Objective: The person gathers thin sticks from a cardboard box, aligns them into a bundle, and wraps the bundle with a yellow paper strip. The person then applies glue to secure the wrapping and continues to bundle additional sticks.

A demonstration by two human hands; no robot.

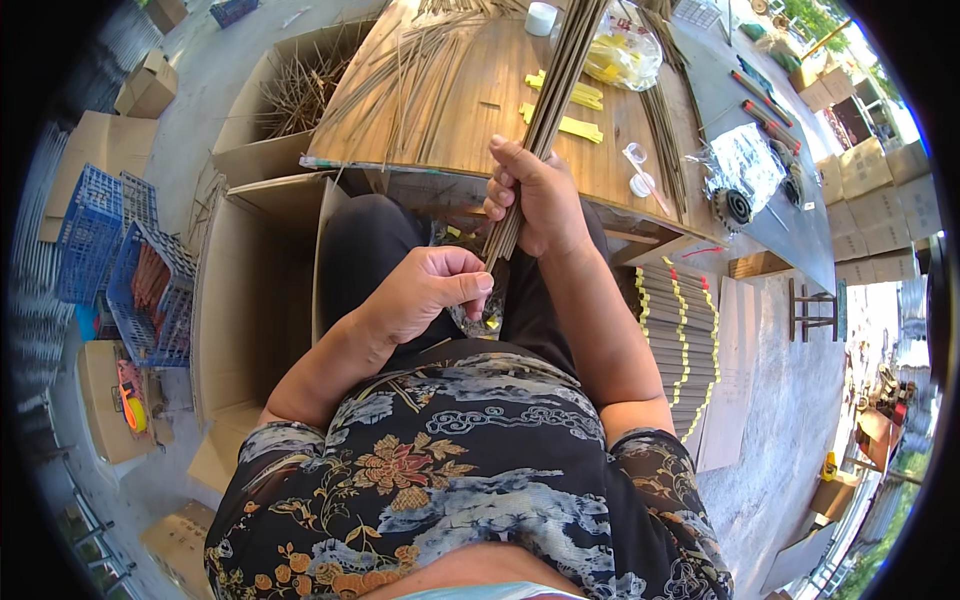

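While right hand [540, 195] grips stick bundle [545, 120], left fingers [470, 285] pinching its end

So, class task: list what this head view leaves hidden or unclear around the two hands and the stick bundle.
- Bundle of thin sticks: top cut off by the upper picture edge.
- Right hand: its grip covers the bundle's middle.
- Left hand: curled fingers hide whatever it pinches at the bundle's lower end.
- Items in the clear bag: too small to identify.

Two blue crates [120, 250], two open cardboard boxes [250, 290], one wooden table [470, 110], one bundle of sticks [545, 120].
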